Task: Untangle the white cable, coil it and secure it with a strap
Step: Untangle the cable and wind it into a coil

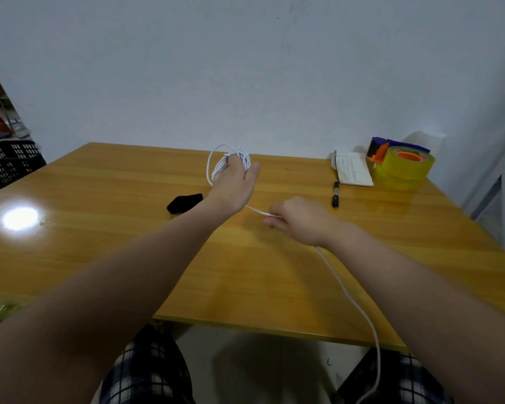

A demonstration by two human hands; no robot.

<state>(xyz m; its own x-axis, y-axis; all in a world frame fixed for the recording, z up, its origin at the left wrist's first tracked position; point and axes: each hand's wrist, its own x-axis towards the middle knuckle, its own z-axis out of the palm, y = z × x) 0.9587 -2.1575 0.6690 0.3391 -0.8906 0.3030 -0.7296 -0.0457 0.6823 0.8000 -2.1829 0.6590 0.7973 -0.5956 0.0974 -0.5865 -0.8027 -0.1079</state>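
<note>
Several loops of the white cable (220, 161) are wound around the fingers of my left hand (235, 185), which is held out over the middle of the wooden table (99, 258). A taut stretch runs from that coil to my right hand (298, 220), pinched on it. Behind my right hand the loose rest of the cable trails over the table's near edge and down past my lap. A black strap (185, 202) lies flat on the table just left of my left wrist.
A black pen (335, 194), a small notebook (353, 170) and a yellow tape roll in a blue and orange dispenser (401, 164) sit at the far right. A black crate (9, 164) stands past the table's left side. A lamp glare marks the left tabletop.
</note>
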